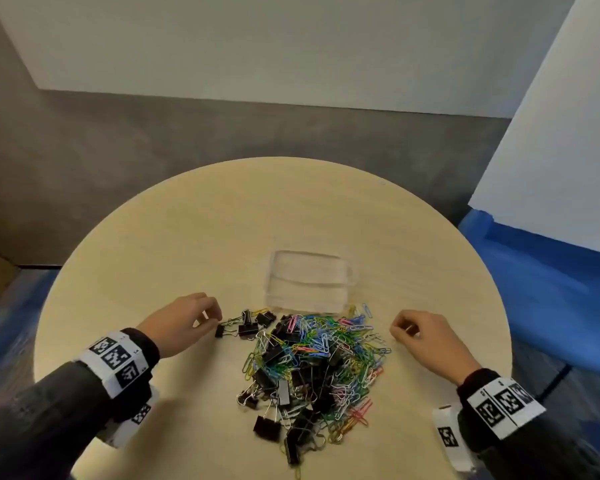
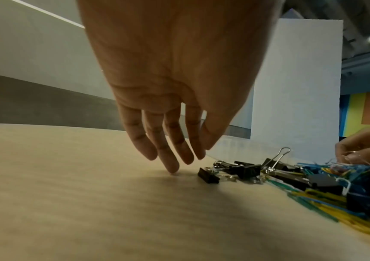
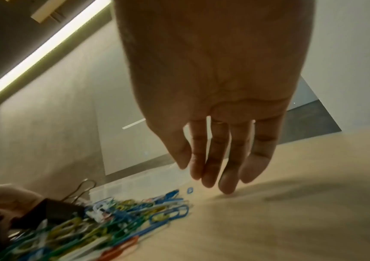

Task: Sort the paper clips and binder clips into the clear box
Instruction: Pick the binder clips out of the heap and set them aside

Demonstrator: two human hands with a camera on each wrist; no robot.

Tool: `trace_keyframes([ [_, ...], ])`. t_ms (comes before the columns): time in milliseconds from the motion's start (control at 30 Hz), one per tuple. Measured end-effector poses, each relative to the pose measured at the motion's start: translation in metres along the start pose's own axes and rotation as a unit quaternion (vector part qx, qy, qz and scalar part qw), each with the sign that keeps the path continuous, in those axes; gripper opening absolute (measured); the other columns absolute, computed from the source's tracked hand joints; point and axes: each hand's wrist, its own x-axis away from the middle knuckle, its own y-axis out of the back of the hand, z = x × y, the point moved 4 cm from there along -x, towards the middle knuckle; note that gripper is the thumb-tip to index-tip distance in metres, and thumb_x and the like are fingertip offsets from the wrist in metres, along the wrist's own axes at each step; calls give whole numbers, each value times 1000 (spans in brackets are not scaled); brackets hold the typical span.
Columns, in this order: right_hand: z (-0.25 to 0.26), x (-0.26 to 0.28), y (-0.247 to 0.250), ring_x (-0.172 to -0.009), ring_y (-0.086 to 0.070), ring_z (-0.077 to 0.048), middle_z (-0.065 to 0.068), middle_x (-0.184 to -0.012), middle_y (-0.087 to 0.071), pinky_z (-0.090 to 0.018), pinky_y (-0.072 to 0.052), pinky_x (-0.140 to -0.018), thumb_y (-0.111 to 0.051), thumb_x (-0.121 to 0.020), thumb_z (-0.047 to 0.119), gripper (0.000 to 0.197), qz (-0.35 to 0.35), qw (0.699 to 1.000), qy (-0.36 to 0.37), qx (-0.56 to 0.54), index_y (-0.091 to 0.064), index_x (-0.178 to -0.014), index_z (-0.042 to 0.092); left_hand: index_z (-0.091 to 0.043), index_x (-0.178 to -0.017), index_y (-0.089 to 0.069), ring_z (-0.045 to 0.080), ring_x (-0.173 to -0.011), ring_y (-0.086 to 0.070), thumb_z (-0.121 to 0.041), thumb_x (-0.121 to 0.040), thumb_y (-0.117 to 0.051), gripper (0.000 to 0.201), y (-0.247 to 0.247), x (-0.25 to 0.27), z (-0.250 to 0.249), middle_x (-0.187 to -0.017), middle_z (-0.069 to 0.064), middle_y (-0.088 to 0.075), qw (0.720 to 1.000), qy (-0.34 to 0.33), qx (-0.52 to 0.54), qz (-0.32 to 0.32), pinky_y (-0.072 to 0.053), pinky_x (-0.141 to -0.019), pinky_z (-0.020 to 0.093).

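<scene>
The mixed heap of coloured wire paper clips (image 1: 329, 358) and black binder clips (image 1: 278, 348) with silver wire handles lies on the round, pale wood-grain desk (image 1: 187, 237), spreading from the middle of the desk toward its near edge. A small cluster of binder clips (image 1: 246, 323) sits at the heap's far-left fringe; in the left wrist view one of them (image 2: 208, 175) lies apart at the cluster's outer end, and another has a handle standing upright. The clear plastic box (image 1: 309, 280), rectangular and shallow, stands just beyond the heap toward the far edge of the desk, its near wall touching or just beside the outermost paper clips. I can make out nothing inside the box.

My left hand (image 1: 184, 323) rests at the left side of the heap, fingers (image 2: 170, 164) loosely extended downward and holding nothing; one fingertip touches the desk just beside the outlying binder clip. My right hand (image 1: 426, 337) rests at the right side of the heap, fingers (image 3: 228, 183) likewise relaxed and pointing down, empty, with a fingertip at the desk surface near a loose blue paper clip (image 3: 190, 190). Both wrists carry white bands (image 1: 115, 362) printed with black square markers over dark sleeves (image 1: 42, 410).
</scene>
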Motion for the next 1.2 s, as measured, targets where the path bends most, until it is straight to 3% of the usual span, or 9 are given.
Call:
trace_keyframes([
  [167,3,5,-1,-80,-61,-9,10,-84,-66,-35,-51,-78,-60,-90,27,11,2,1000,-2,15,-64,-80,26,-28,-96,-58,9,-91,-58,-24,-95,-50,9,-8,-3,-4,-103,-6,-53,1000,6,-4,-3,-44,-80,23],
  [267,10,7,-2,-88,-60,-14,3,-98,-66,-36,-51,-83,-59,-90,30,7,-7,999,-7,44,-64,-86,26,-25,-107,-58,14,-102,-54,-27,-95,-50,15,-11,-4,-7,-115,-1,-48,1000,22,-17,6,-42,-88,25],
  [400,15,11,-8,-115,-54,-23,-6,-126,-56,-36,-44,-94,-55,-91,33,32,26,993,-41,109,-58,-120,19,-23,-125,-53,20,-122,-46,-29,-94,-52,32,-12,-5,-11,-135,3,-43,997,37,-55,29,-38,-104,31],
  [467,17,13,-12,-120,-51,-25,-8,-133,-53,-35,-42,-97,-53,-92,35,41,54,986,-42,150,-53,-129,17,-24,-129,-50,20,-125,-44,-30,-94,-52,36,-13,-3,-14,-139,3,-43,997,38,-64,36,-36,-107,34],
  [867,22,5,-17,-113,-53,-21,-3,-131,-50,-33,-44,-92,-49,-93,49,47,110,968,-31,225,-47,-132,24,-27,-146,-31,18,-138,-32,-36,-100,-40,48,-14,5,-26,-153,1,-30,990,11,-132,55,-28,-112,29],
  [967,25,-2,-16,-108,-54,-20,-2,-126,-52,-33,-45,-87,-46,-92,53,47,103,966,-29,234,-47,-131,26,-31,-145,-32,17,-135,-35,-39,-99,-39,47,-14,1,-23,-150,-1,-32,989,4,-136,53,-29,-111,27],
  [1100,30,-2,-18,-113,-55,-20,-2,-131,-55,-34,-47,-91,-44,-93,55,54,101,967,-23,232,-43,-138,25,-35,-145,-33,14,-131,-40,-41,-99,-37,46,-12,3,-22,-144,-3,-39,989,-3,-140,43,-33,-108,25],
  [1200,32,-2,-16,-107,-60,-21,-3,-125,-61,-35,-49,-90,-45,-93,55,51,100,965,-32,242,-53,-129,20,-35,-144,-36,13,-131,-41,-36,-101,-35,44,-7,3,-25,-143,-4,-42,987,0,-149,55,-33,-108,26],
])
